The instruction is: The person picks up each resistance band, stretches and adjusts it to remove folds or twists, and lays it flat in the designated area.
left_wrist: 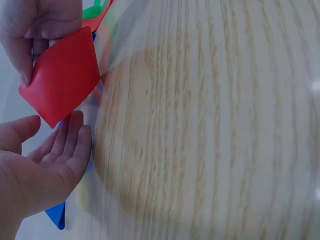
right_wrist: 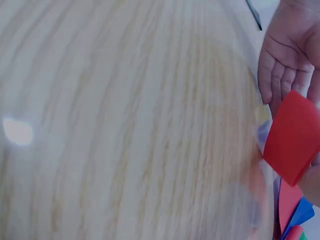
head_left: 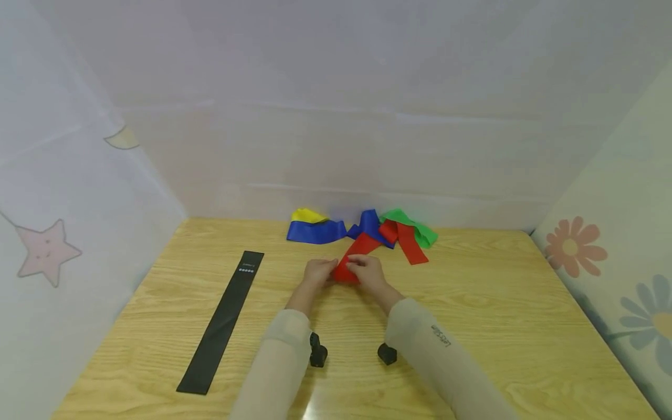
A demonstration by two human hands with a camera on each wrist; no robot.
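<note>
The right hand (head_left: 367,271) is pinching the near end of the red band (head_left: 356,256) above the table (head_left: 472,326). The left hand (head_left: 317,273) is lying open just beside it, fingers (left_wrist: 70,142) straight, gripping nothing.

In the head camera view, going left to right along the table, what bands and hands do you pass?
Black band → left hand → red band held at its near end → right hand → green band.
</note>
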